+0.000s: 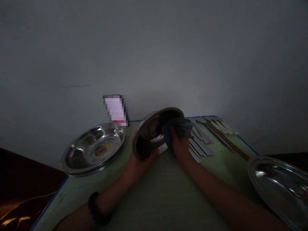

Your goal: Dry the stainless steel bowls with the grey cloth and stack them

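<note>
A shiny metal bowl is held tilted above the table, its opening turned towards me. My left hand grips its lower left rim, the thumb over the edge and the other fingers hidden behind. In my right hand is a bunched dark grey cloth, pressed at the bowl's right inner side and rim. The fingers of that hand are mostly covered by the cloth.
Stacked metal basins stand on the left of the green table. A phone leans on the wall behind. Several flat metal utensils and chopsticks lie right. Another metal basin sits at the right edge.
</note>
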### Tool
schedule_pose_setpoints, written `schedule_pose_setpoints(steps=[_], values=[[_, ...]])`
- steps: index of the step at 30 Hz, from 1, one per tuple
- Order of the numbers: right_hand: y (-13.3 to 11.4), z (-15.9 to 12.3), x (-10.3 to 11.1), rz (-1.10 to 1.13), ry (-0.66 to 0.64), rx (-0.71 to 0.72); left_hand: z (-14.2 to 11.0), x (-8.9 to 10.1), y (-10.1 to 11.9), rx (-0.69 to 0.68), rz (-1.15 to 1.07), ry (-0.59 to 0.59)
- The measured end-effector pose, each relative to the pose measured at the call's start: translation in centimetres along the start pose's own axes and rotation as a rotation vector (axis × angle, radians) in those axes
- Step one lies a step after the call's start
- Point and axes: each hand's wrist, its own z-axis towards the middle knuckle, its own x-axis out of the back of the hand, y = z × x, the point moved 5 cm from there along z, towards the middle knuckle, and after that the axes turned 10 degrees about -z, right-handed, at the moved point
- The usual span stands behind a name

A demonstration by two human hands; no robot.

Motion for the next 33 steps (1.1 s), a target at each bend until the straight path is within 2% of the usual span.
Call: schedule_pose_setpoints(steps=[2,5,8,11,14,20,23,26,29,33], values=[[0.1,0.1,0.0,0.023,0.005,0.017,-0.2,-0.1,0.2,-0.027,0.002,-0.034],[0.0,0.1,-0.3,0.003,-0.063,0.071,-0.4,-0.3,-0.1,0.056,-0.015,-0.107],[-0.3,-0.1,-0.9,-0.076,-0.142,0.155,-0.3,0.1,-0.4,0.127,-0.043,-0.080],[-0.4,-0.4,-1.3,-0.167,-0.136,0.208,0.0,0.4,-0.4,0.115,-0.034,-0.040],[-0.5,-0.4,-1.1,-0.177,-0.114,0.213,0.0,0.3,-0.2,0.132,-0.016,-0.048],[-0.5,0.1,0.0,-0.082,-0.041,0.159,0.3,0.6,0.4,0.135,-0.252,-0.019],[-0.7,-0.1,-0.3,-0.083,-0.089,0.196,0.6,0.9,0.3,0.097,-0.267,-0.052],[-0.8,-0.8,-1.3,-0.146,-0.210,0.216,0.6,1.0,-0.3,0.108,-0.177,-0.106],[-0.8,-1.5,-2.0,-0.174,-0.307,0.204,0.3,1.0,-0.8,0.121,-0.118,-0.111],[-0.9,-1.3,-1.4,-0.143,-0.227,0.209,0.1,0.4,-0.5,0.119,-0.101,-0.102]])
